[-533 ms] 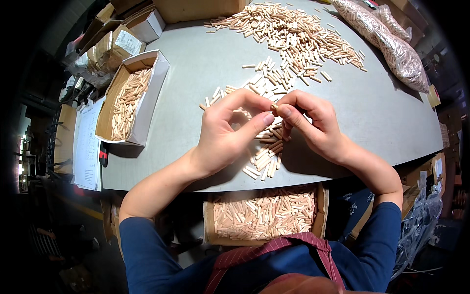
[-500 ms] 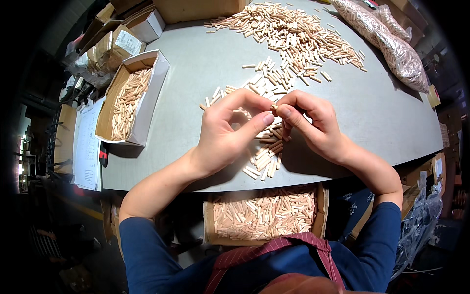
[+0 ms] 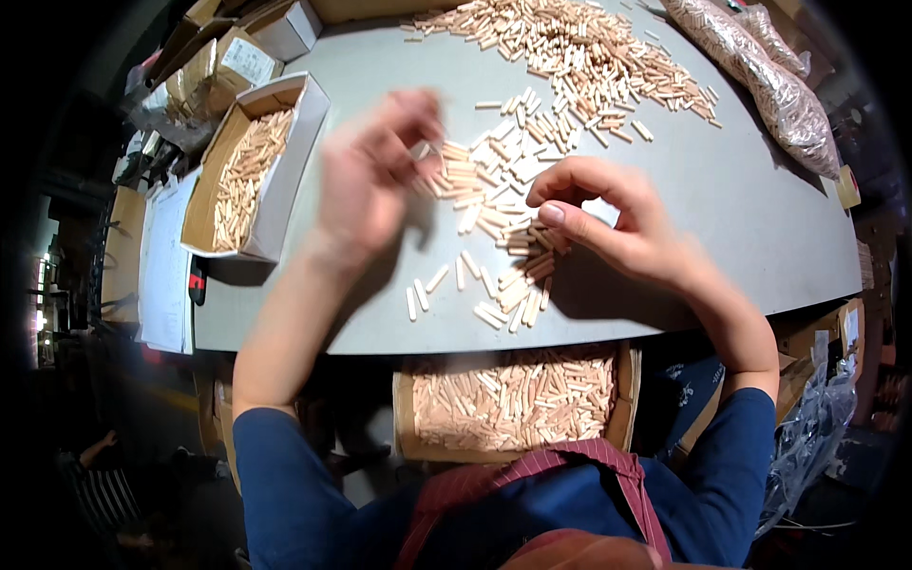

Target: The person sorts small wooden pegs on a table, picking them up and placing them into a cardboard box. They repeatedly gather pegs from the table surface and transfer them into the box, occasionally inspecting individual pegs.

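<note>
Short wooden dowel pins lie loosely on the grey table between and below my hands. My left hand is raised over the left side of these pins. Its fingers are smeared by motion, so whether they hold a pin is not visible. Just right of the loose pins hovers my right hand, its index finger and thumb bent into a close pinch. Anything between those fingertips is too small or hidden to make out, and the other fingers are tucked behind the thumb.
A large dowel heap covers the far part of the table. At left stands an open box of dowels, beside papers. Another dowel-filled box sits below the front edge. A filled plastic bag lies far right.
My hands were together at a small dowel pin held in their fingertips. Now the left hand has swung away to the left and up; the right hand has barely moved. Several pins now lie farther left.
</note>
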`<act>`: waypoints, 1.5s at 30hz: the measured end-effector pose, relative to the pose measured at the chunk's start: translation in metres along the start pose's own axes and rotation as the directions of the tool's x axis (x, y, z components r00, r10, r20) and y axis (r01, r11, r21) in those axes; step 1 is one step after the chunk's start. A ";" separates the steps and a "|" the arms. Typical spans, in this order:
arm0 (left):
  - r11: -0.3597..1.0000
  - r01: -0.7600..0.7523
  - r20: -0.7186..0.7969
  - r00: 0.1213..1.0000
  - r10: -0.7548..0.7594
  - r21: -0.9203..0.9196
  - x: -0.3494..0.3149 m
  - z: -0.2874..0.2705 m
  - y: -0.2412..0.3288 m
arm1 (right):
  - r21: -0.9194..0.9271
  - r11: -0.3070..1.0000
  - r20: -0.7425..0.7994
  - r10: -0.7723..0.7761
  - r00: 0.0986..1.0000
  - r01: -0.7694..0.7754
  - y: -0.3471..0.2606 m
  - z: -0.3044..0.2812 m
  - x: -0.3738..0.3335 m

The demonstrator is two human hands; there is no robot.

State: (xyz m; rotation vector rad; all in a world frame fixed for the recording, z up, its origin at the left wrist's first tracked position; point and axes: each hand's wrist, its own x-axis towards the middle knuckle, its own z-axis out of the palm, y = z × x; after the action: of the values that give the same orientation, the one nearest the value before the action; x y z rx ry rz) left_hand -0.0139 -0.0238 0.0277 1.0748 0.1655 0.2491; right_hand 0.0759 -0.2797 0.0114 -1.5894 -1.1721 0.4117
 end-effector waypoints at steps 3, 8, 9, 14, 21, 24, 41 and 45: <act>0.621 0.054 0.214 0.959 0.185 -0.782 0.035 -0.070 0.057 | -0.116 0.984 0.284 -0.096 0.954 0.133 0.000 -0.016 -0.004; 0.547 -0.049 0.121 0.955 0.271 -0.836 0.033 -0.088 0.074 | -0.257 0.933 0.461 -0.110 0.880 0.251 -0.010 -0.011 -0.009; 0.605 -0.005 0.171 0.957 0.234 -0.796 0.032 -0.084 0.069 | -0.266 0.924 0.454 -0.131 0.881 0.274 -0.008 -0.009 -0.009; 0.751 0.215 0.323 0.947 -0.003 -0.625 0.032 -0.054 0.030 | -0.371 0.858 0.417 -0.189 0.889 0.356 -0.003 -0.003 -0.010; 0.995 0.045 0.243 0.970 -0.022 -0.089 0.015 -0.021 0.002 | -0.380 0.868 0.386 -0.166 0.908 0.320 -0.001 -0.002 -0.011; 0.998 0.014 0.191 0.981 -0.026 0.062 0.006 -0.011 -0.001 | -0.380 0.862 0.383 -0.184 0.905 0.335 0.000 -0.002 -0.011; 0.612 -0.327 0.500 0.856 -0.131 0.720 -0.025 0.024 -0.023 | -0.345 0.901 0.093 -0.244 0.965 0.261 0.005 -0.009 -0.011; 0.653 -0.322 0.440 0.898 -0.019 0.685 -0.029 0.022 -0.017 | -0.285 0.915 -0.048 -0.310 0.949 0.285 -0.002 0.005 0.011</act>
State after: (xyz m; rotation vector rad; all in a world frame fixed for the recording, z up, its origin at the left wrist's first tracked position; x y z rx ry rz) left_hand -0.0346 -0.0579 0.0235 1.9612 -0.2450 0.0917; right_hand 0.0758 -0.2681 0.0142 -1.6085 -1.4201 -0.0269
